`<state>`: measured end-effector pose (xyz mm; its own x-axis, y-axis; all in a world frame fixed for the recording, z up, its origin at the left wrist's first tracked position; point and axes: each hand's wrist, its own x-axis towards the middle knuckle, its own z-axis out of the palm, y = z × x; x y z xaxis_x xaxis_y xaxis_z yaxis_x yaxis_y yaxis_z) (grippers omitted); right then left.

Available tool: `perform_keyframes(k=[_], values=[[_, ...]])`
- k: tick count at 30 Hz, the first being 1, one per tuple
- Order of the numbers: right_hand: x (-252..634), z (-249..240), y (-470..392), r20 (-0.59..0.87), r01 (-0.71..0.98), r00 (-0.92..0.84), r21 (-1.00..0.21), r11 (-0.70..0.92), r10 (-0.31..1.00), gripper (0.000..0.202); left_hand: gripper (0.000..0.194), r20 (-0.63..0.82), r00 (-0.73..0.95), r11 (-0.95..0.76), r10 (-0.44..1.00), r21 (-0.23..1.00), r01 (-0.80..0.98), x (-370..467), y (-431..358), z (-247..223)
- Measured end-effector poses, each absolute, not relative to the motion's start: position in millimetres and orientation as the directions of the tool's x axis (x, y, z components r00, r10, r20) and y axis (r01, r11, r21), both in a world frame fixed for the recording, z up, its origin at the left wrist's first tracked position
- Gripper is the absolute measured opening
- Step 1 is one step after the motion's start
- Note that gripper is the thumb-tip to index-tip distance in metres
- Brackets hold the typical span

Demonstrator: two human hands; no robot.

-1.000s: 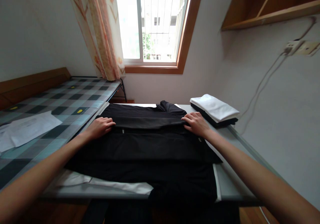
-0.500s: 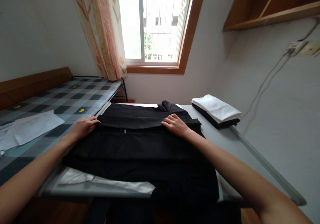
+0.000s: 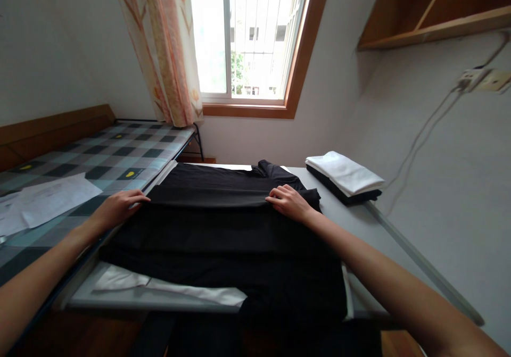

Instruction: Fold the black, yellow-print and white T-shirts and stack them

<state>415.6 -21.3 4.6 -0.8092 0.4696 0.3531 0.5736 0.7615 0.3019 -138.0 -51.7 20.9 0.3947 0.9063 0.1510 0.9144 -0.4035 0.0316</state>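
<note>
A black shirt [image 3: 207,229] lies spread over the table, with a band of its cloth folded across it. My left hand [image 3: 123,207] is closed, fingertips pinching the left end of that fold. Toward the right end, my right hand [image 3: 290,202] has its thumb and fingers pressed together on the same fold. A bunched part of the shirt, perhaps a sleeve, sticks up at the far side. White cloth [image 3: 171,289] shows from beneath the shirt along the near edge, most of it hidden.
Folded white and black clothes [image 3: 345,173] are stacked at the table's [image 3: 383,261] far right. To the left stands a bed with a checked mattress [image 3: 159,144] and papers [image 3: 59,197] on it. A curtained window is ahead; a wooden shelf [image 3: 435,27] hangs upper right.
The folded band lies flatter, and the small white label below it is now out of sight. My left hand has shifted slightly left and toward me; my right hand has moved a little right.
</note>
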Motion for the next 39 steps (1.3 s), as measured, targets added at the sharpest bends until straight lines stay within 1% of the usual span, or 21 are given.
perform_keyframes(k=[4, 6, 9, 11, 13, 15, 18, 21, 25, 27, 30, 32, 35, 39], values=[[417, 5, -30, 0.316, 0.546, -0.832, 0.320, 0.775, 0.456, 0.023, 0.035, 0.092, 0.397, -0.399, 0.913, 0.005, 0.917, -142, -56, 27], [422, 6, -34, 0.274, 0.532, -0.843, 0.305, 0.790, 0.463, 0.028, 0.034, 0.048, 0.396, -0.396, 0.917, 0.004, 0.918, -143, -59, 28], [443, 13, -37, 0.230, 0.578, -0.814, 0.243, 0.779, 0.533, 0.040, 0.031, -0.060, 0.407, -0.406, 0.912, 0.019, 0.913, -139, -62, 28], [467, 21, -36, 0.209, 0.650, -0.759, 0.179, 0.739, 0.617, 0.046, 0.028, -0.072, 0.423, -0.424, 0.903, -0.008, 0.906, -131, -63, 30], [495, 28, -35, 0.187, 0.716, -0.697, 0.127, 0.687, 0.692, 0.049, 0.029, -0.005, 0.457, -0.457, 0.889, -0.042, 0.888, -117, -63, 32], [520, 32, -36, 0.189, 0.764, -0.645, 0.124, 0.634, 0.740, 0.048, 0.034, 0.082, 0.515, -0.514, 0.853, -0.040, 0.857, -96, -61, 33], [539, 30, -43, 0.213, 0.784, -0.621, 0.168, 0.598, 0.754, 0.044, 0.037, 0.178, 0.620, -0.627, 0.764, -0.023, 0.779, -49, -57, 30], [539, 21, -50, 0.249, 0.762, -0.648, 0.237, 0.603, 0.720, 0.041, 0.034, 0.240, 0.736, -0.744, 0.633, -0.075, 0.664, 9, -55, 22], [527, 11, -53, 0.273, 0.737, -0.670, 0.350, 0.577, 0.690, 0.027, 0.034, 0.291, 0.842, -0.830, 0.455, -0.204, 0.519, 86, -57, 14], [523, 10, -52, 0.269, 0.730, -0.675, 0.381, 0.568, 0.687, 0.021, 0.035, 0.284, 0.882, -0.849, 0.376, -0.275, 0.451, 114, -57, 13], [522, 12, -51, 0.288, 0.737, -0.670, 0.368, 0.566, 0.684, 0.016, 0.033, 0.281, 0.910, -0.854, 0.304, -0.343, 0.391, 140, -52, 11], [523, 15, -53, 0.314, 0.748, -0.661, 0.350, 0.564, 0.681, 0.017, 0.028, 0.288, 0.918, -0.851, 0.271, -0.373, 0.369, 147, -48, 10], [526, 18, -59, 0.333, 0.742, -0.670, 0.340, 0.578, 0.663, 0.019, 0.021, 0.329, 0.906, -0.852, 0.268, -0.359, 0.382, 149, -45, 7], [531, 15, -71, 0.339, 0.709, -0.705, 0.294, 0.641, 0.624, 0.020, 0.024, 0.420, 0.856, -0.868, 0.301, -0.252, 0.429, 147, -50, 4]])
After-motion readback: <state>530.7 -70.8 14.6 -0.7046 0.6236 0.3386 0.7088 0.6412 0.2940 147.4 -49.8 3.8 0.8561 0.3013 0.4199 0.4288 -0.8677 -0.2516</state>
